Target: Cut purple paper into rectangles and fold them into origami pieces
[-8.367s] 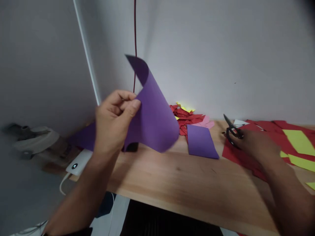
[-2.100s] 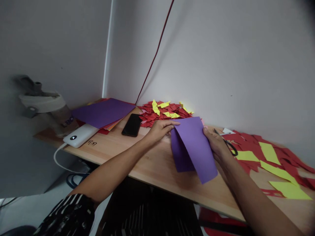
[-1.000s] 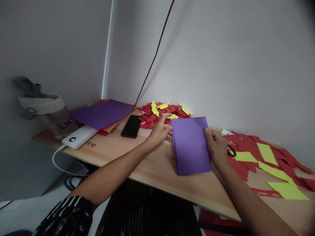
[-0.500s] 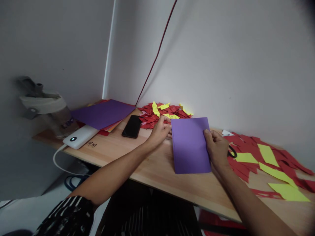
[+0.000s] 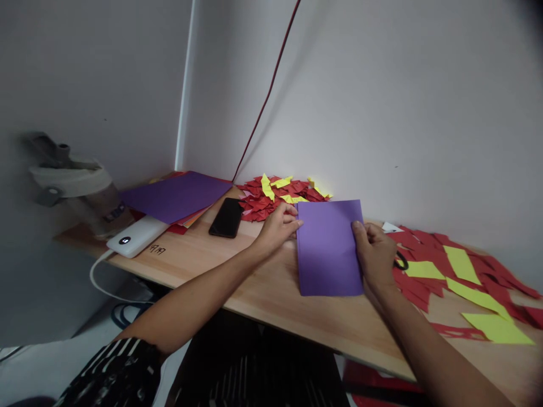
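Holding a doubled purple paper (image 5: 331, 249) at centre of frame, above the counter (image 5: 258, 288). Cannot tell whether resting on it or slightly lifted. Second edge visible along the left side; folded or stacked, not clear. Right hand (image 5: 375, 251) pinched narrow on the right edge, thumb on the front face. Left hand (image 5: 278, 226) half curled at the upper left edge, thumb tip at the paper; real pinch or light touch, cannot tell. Step in hand, as judged: squaring up the layers, left edges nearly flush. Called for next, probably: matching those edges fully, with a steady hold on the right side against slipping. Likely to bend if squeezed hard. Just beside the right hand, a black loop (image 5: 406, 263), probably a scissors handle, mostly hidden. At right of frame, loose red paper pieces (image 5: 428, 243) with yellow pieces (image 5: 461, 264) among them. Upper centre, heap of red and yellow scraps (image 5: 257, 206), near the left hand. Left of that, black phone (image 5: 226, 217). Further left, larger purple sheet (image 5: 182, 195), white power bank (image 5: 138, 236) just below, drinking bottle (image 5: 80, 181) near the frame edge.
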### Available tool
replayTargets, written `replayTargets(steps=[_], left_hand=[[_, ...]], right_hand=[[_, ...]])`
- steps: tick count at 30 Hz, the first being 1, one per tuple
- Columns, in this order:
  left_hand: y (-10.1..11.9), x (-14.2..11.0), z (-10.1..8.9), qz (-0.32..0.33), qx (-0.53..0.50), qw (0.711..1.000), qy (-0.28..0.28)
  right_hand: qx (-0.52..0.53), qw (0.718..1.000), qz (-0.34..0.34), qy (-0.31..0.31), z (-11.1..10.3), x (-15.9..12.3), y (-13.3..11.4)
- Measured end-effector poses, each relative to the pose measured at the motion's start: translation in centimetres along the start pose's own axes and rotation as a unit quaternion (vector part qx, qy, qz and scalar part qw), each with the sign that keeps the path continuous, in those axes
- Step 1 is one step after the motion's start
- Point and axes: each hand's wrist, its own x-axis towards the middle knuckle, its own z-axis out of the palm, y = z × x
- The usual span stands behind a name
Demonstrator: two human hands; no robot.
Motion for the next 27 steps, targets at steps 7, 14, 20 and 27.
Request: replayTargets(steps=[7,14,20,27], left_hand=[[-0.3,0.1,-0.1,0.038,0.056,0.998,0.021],[-0.5,0.1,-0.2,0.073,0.11,0.99,0.053],[-0.3,-0.1,-0.3,0.091,0.115,0.987,0.064],[-0.4,-0.2,-0.3,0.1,0.125,0.985,0.065]], right_hand=[[-0.002,1.0,-0.009,-0.006,0.1,-0.1,0.0],[0.016,1.0,-0.006,-0.013,0.2,-0.4,-0.6],[0.053,0.998,0.024,-0.015,0.5,-0.5,-1.0],[0.07,0.996,0.039,-0.039,0.6,-0.2,-0.2]])
